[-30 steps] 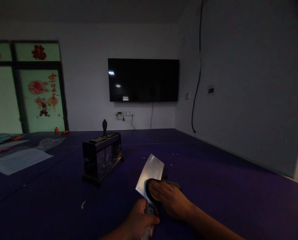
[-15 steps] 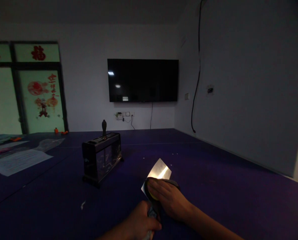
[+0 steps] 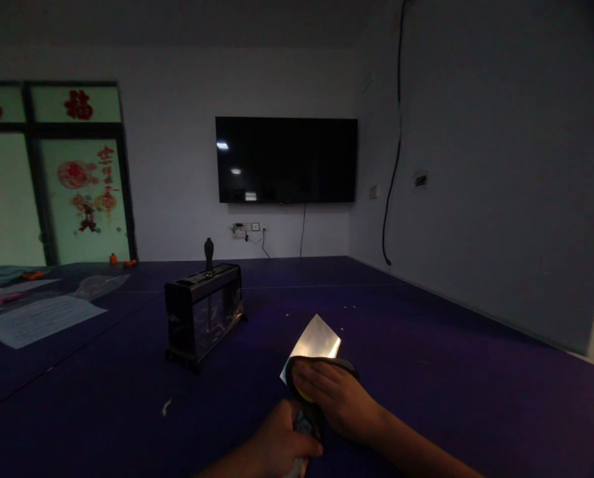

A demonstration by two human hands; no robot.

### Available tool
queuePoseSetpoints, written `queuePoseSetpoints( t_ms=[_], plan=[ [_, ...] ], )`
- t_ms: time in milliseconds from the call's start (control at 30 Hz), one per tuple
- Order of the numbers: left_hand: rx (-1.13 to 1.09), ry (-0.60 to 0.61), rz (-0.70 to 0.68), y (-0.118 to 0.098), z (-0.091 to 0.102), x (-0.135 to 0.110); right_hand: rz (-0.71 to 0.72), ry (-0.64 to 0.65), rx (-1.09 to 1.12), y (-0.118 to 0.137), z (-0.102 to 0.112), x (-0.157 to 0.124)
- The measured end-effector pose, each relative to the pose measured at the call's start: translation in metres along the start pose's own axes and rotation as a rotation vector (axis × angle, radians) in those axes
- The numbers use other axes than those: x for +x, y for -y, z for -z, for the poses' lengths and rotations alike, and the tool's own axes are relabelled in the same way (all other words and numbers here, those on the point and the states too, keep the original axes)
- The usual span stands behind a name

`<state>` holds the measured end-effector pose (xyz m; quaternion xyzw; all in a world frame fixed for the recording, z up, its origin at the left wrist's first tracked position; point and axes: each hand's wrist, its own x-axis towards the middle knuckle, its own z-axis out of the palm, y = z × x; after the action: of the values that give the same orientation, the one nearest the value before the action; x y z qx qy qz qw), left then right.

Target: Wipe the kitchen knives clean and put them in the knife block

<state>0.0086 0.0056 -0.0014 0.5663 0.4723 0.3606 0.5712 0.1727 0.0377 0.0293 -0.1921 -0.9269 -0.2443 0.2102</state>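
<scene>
A wide shiny cleaver blade (image 3: 314,340) points away from me over the dark purple table (image 3: 426,372). My left hand (image 3: 280,448) is closed round the cleaver's handle near the bottom edge of the view. My right hand (image 3: 334,395) presses a yellow-and-dark sponge pad (image 3: 321,365) flat against the near part of the blade, fingers curled over the pad. The blade's far end catches the light.
A dark knife block with a clear side (image 3: 203,312) stands on the table to the left, one dark handle sticking up. Sheets of paper (image 3: 35,318) lie at the far left. A small white scrap (image 3: 165,406) lies nearby. A television (image 3: 286,159) hangs on the wall.
The blade has tilted lower and flatter than a second ago, and its far end now glints. My right hand with the pad has shifted slightly along the blade.
</scene>
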Motion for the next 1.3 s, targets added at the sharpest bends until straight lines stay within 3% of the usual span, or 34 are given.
queuePoseSetpoints(
  t_ms=[233, 700, 1067, 1300],
  plan=[
    [-0.083, 0.059, 0.012, -0.0005, 0.0009, -0.0002, 0.013, -0.020, -0.001, 0.0020, 0.0019, 0.0015],
    [-0.233, -0.093, -0.022, -0.0023, -0.0019, 0.0028, 0.013, -0.059, 0.089, 0.0013, -0.0003, 0.0008],
    [-0.163, 0.049, -0.007, 0.0051, 0.0023, 0.0042, 0.117, -0.089, 0.056, 0.0030, 0.0061, 0.0007],
    [-0.104, 0.122, -0.134, -0.0023, 0.0011, 0.0031, 0.101, -0.064, 0.016, 0.0056, 0.0056, 0.0005]
  ],
)
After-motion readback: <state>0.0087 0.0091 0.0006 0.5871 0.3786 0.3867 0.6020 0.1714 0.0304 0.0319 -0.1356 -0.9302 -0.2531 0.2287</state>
